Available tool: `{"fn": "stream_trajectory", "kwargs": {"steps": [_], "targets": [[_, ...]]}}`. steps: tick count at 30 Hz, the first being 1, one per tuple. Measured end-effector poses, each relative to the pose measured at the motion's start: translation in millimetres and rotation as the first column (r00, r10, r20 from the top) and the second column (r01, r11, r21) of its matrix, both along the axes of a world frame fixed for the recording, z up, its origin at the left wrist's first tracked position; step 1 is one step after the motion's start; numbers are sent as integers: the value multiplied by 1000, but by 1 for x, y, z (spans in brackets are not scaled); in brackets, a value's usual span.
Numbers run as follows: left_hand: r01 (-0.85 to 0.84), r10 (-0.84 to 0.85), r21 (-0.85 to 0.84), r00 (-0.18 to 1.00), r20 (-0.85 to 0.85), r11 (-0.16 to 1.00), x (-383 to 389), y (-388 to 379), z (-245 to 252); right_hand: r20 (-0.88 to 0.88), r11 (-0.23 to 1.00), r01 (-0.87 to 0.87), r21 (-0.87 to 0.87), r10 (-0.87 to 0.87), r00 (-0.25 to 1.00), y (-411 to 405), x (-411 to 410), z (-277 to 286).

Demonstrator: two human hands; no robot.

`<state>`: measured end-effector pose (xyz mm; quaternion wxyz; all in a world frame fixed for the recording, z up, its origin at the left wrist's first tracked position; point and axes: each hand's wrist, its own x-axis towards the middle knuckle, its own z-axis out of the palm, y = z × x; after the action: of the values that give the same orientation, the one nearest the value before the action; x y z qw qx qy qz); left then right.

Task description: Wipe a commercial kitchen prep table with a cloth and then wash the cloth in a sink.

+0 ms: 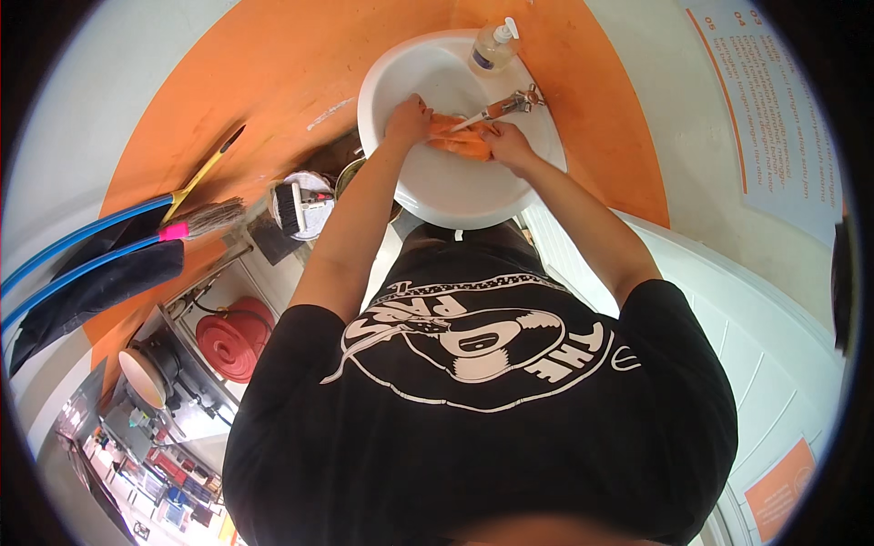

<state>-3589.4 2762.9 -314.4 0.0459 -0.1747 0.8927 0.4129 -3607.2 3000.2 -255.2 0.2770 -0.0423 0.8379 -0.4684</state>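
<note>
An orange cloth (459, 142) is stretched between my two hands inside a white washbasin (437, 188). My left hand (410, 121) grips its left end, near the basin's left wall. At the right end, my right hand (509, 145) has the cloth pinched between thumb and fingers. Water runs from the spout of a metal tap (509, 106) onto the middle of the cloth. The tap's cross handle sits on the basin's right rim. A clear pump bottle of liquid soap (493, 49) stands on the far right of the rim.
A brush (295, 205) lies on a white round lid or tub left of the basin. A broom (205, 218) and another blue-handled tool (147, 208) lean at the orange wall (287, 75). A red lidded bin (235, 338) stands lower left. A white panelled door (737, 327) is on the right.
</note>
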Motion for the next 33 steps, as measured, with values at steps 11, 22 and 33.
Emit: {"fn": "stream_trajectory", "kwargs": {"steps": [11, 22, 33], "targets": [[194, -317, -615, 944, -96, 764, 21, 14, 27, -798, 933, -2, 359, 308, 517, -43, 37, -60], [380, -283, -580, 925, 254, 720, 29, 14, 26, -403, 818, -358, 451, 544, 736, -72, -12, -136], [341, -216, -453, 928, 305, 824, 38, 7, 16, -541, 945, -322, 61, 302, 785, -71, 17, -66]]}}
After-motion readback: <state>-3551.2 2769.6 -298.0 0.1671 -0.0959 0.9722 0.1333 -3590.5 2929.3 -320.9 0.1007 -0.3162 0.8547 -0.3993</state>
